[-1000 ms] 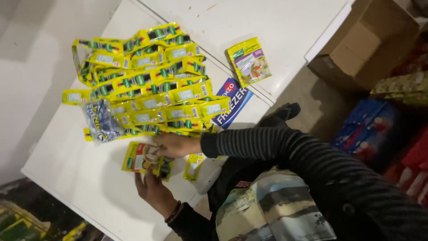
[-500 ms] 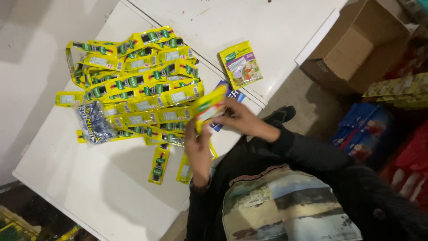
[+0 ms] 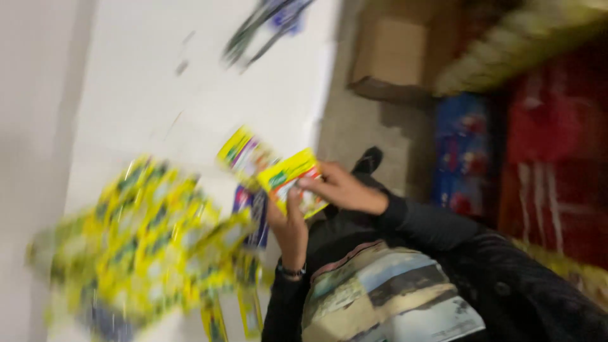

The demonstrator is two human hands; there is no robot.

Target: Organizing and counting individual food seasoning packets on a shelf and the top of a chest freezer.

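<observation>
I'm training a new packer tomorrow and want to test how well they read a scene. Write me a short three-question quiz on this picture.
1. True or false: both hands hold the yellow packet.
2. Where does the heap of yellow sachets lie? A) on the white table B) in the cardboard box C) on the floor
3. What does the left hand wear at the wrist?

Key: 1 true, the right hand grips it too. 2 A. 3 a dark band.
</observation>
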